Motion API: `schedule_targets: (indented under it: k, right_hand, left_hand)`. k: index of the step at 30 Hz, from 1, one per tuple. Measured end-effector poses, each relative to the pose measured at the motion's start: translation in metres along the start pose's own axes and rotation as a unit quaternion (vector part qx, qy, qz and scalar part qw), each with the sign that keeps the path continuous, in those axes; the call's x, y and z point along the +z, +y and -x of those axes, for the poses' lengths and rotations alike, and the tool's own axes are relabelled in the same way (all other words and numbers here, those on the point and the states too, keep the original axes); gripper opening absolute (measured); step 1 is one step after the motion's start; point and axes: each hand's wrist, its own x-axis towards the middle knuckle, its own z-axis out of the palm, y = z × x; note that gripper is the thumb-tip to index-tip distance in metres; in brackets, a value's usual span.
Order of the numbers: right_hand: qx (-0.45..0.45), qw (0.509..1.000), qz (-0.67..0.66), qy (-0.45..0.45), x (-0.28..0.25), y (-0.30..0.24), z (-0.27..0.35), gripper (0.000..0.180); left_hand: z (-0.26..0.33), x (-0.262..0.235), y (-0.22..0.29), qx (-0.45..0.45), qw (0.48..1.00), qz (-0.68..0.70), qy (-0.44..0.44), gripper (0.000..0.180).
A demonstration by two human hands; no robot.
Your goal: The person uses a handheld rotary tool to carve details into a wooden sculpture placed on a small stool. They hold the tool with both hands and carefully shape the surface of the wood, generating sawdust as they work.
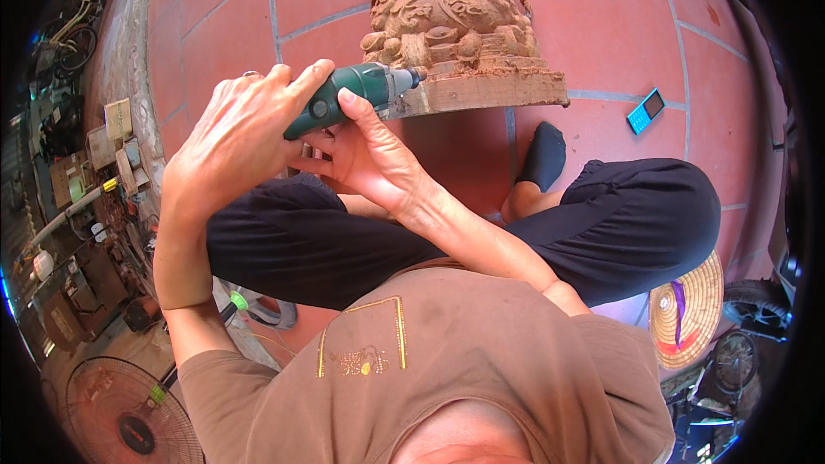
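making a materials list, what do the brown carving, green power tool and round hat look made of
Brown carving: probably bare wood, matte, with a plank-like base edge. Green power tool: likely hard plastic, its shell smooth and slightly shiny. Round hat: seemingly woven straw, matte, showing concentric rings.

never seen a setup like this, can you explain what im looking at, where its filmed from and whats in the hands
There is no robot here, just a person working bare-handed. The one picture comes from a wide fisheye camera worn on the person's head and looking down, which is why straight edges bend near the rim. The left hand comes in from the left and the right hand from below; both are on a green handheld tool with a dark tip. Beyond it, a brown carved piece rests on the red tiled floor. Off to the right on the tiles lies a small blue phone, and nearer the person's right side is a round woven hat.
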Motion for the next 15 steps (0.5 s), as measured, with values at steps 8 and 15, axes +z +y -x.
schedule_targets:
  k: [8, 15]
  right_hand:
    - [0.006, 1.0, -0.017, -0.001, -0.007, 0.0056, -0.0024, 0.047]
    - [0.021, 0.999, -0.015, -0.032, -0.0077, 0.0044, -0.0035, 0.041]
  left_hand:
    - [0.0, -0.0005, 0.0003, -0.013, 0.999, 0.007, -0.028, 0.08]
    - [0.0017, -0.0054, 0.0029, -0.029, 0.999, 0.004, -0.039, 0.081]
